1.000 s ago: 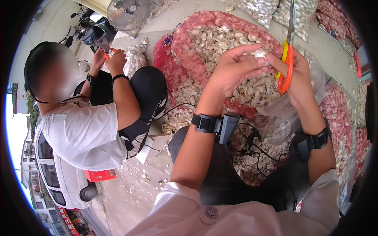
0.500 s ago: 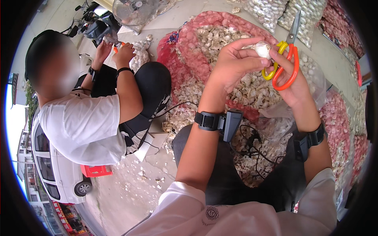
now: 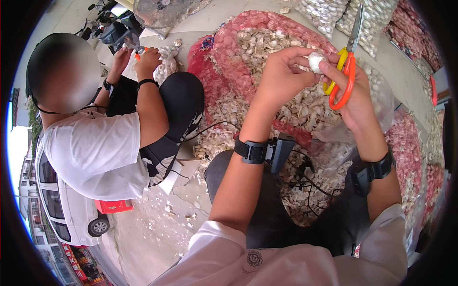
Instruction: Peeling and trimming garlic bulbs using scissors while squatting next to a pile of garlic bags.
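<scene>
The garlic bulb (image 3: pixel 316 62) is held up between the 2 hands, over the pink net sack (image 3: pixel 267 20) as the view shows it: the left hand (image 3: pixel 288 74) has its grip closed around the bulb with the fingers, while the right hand (image 3: pixel 359 102) grips the scissors (image 3: pixel 351 56) by the handles, its thumb close against the bulb. To do this cleaning well, as I judge it, hold the bulb steadily and rub only the loose skin with the thumb — lightly, without breaking the cloves — with the scissor blades directed away from the left fingers.
</scene>
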### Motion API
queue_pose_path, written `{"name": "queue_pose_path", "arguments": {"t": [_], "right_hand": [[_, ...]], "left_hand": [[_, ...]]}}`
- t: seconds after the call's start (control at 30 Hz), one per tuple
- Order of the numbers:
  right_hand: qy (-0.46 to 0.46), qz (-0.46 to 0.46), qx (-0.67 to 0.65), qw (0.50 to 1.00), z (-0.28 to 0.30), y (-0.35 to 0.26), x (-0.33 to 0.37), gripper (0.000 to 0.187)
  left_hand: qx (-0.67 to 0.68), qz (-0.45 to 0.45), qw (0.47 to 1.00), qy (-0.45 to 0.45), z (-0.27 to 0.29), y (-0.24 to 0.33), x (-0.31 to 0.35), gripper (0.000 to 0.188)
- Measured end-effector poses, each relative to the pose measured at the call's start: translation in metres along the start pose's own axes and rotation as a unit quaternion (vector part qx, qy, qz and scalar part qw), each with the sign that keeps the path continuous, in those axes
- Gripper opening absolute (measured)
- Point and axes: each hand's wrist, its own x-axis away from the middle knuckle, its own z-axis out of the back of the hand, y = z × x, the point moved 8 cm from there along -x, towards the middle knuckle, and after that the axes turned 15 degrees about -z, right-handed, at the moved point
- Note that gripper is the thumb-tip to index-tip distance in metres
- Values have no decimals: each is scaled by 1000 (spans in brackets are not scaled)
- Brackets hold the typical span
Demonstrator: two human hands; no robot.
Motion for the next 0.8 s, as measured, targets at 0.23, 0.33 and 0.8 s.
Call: {"name": "queue_pose_path", "arguments": {"t": [0.23,0.33,0.8], "right_hand": [[-16,-3,60,998,-6,0,1,33],[56,33,149,987,14,-9,11,34],[78,57,158,983,33,-22,23,30]], "left_hand": [[-125,-49,991,-19,3,13,7,38],[-207,-100,973,-28,-18,23,2,38],[-109,-71,987,-91,-35,11,0,43]]}}
